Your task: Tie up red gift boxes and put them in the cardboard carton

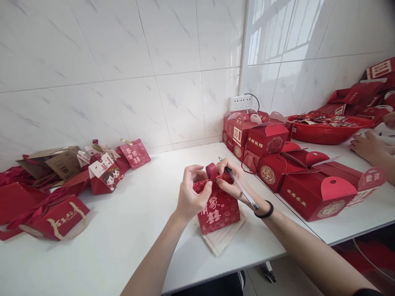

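Note:
A red gift box (220,213) with white printed characters stands in front of me, partly over a pale sheet of lined paper (217,242). A dark red ribbon (211,171) loops up from the top of the box. My left hand (194,193) pinches the box's top edge and the ribbon's base with thumb and fingers. On the other side, my right hand (231,181) is closed at the same top edge near the ribbon. A clear pen (243,189) is also tucked in that hand, its tip pointing up and away. The exact fingertip contacts are partly hidden.
Red gift boxes (268,139) are stacked on the right. Behind them sits a red basin (327,131) of small wrapped items, with another person's hand (370,146) beside it. More boxes and bags (61,209) lie left. A socket strip (240,102) is on the wall.

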`<state>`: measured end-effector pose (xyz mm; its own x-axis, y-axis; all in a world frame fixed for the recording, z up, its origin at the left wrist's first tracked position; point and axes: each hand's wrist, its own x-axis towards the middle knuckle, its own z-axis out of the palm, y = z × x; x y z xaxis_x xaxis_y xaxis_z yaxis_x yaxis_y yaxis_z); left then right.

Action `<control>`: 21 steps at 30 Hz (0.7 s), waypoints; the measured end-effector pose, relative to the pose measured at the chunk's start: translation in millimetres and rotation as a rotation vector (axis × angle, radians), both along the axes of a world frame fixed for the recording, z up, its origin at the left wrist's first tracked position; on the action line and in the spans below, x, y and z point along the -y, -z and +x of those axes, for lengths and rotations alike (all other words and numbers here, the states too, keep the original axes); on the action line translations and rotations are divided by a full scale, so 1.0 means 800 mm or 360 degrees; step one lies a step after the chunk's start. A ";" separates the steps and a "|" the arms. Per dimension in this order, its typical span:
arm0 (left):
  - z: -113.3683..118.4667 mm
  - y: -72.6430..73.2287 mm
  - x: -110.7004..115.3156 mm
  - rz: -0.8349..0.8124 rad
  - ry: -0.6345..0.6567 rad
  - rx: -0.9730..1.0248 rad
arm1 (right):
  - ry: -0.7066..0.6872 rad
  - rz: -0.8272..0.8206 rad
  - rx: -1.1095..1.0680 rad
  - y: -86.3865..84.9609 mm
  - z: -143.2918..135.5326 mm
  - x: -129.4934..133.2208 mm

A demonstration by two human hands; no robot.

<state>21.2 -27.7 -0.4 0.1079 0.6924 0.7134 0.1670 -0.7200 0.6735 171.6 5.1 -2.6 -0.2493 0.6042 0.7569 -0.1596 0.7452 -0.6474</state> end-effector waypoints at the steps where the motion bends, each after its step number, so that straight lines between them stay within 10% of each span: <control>1: 0.000 0.000 0.000 -0.0003 -0.0007 -0.0001 | 0.0017 0.0006 -0.0003 -0.001 0.000 0.001; 21: 0.001 0.004 -0.003 0.0225 -0.0033 -0.0047 | 0.0015 -0.0085 0.0040 -0.009 0.002 0.008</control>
<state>21.9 -25.2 -3.6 0.1166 0.5876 0.8007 0.2011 -0.8035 0.5604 173.5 -1.3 4.5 -0.2620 0.6461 0.7168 -0.1360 0.7107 -0.6903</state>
